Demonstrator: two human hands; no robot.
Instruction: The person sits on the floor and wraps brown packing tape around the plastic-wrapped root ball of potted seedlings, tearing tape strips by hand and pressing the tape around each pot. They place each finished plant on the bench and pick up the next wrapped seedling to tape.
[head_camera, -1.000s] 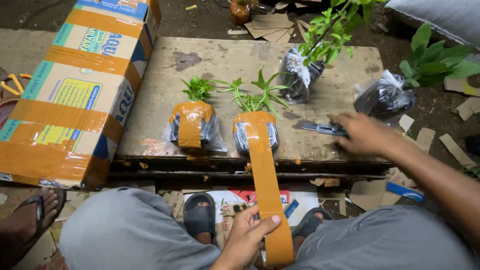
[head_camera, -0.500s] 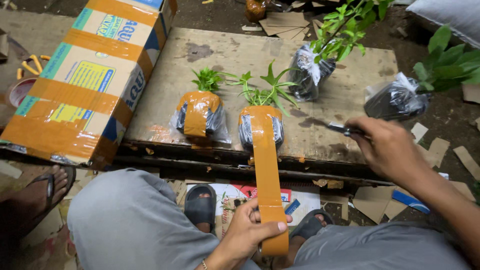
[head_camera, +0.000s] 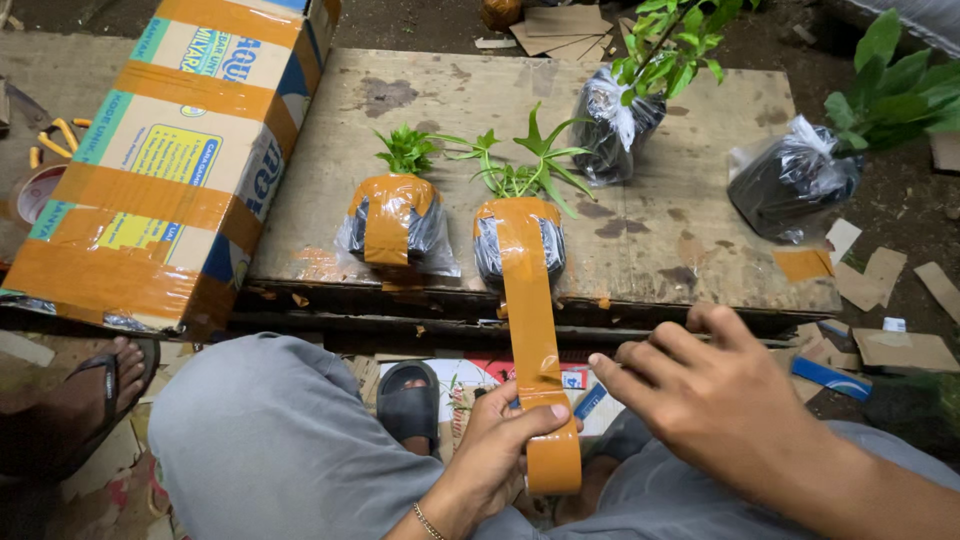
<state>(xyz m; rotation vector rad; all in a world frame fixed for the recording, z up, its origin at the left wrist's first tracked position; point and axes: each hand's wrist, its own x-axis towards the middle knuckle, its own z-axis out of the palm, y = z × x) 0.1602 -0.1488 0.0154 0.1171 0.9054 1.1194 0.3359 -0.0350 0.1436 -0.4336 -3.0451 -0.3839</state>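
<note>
My left hand (head_camera: 495, 440) grips a roll of brown packing tape (head_camera: 552, 465) over my lap. A strip of tape (head_camera: 530, 310) runs from the roll up to a small plant in a black bag (head_camera: 518, 235) at the front edge of a wooden board (head_camera: 450, 110), and the strip lies over the bag's top. My right hand (head_camera: 720, 400) hovers just right of the strip, back to the camera, with its fingers pointing at the tape. Whatever is under its palm is hidden. A second bagged plant (head_camera: 395, 220), wrapped in tape, stands to the left.
A taped cardboard box (head_camera: 160, 170) lies along the board's left side. Two more bagged plants (head_camera: 615, 110) (head_camera: 790, 180) stand at the back and right. Cardboard scraps (head_camera: 880, 280) litter the ground on the right. A sandalled foot (head_camera: 95, 390) rests at the lower left.
My right hand left the board, where it held a thin cutter, and came down beside the stretched tape. My left hand kept its hold on the roll.
</note>
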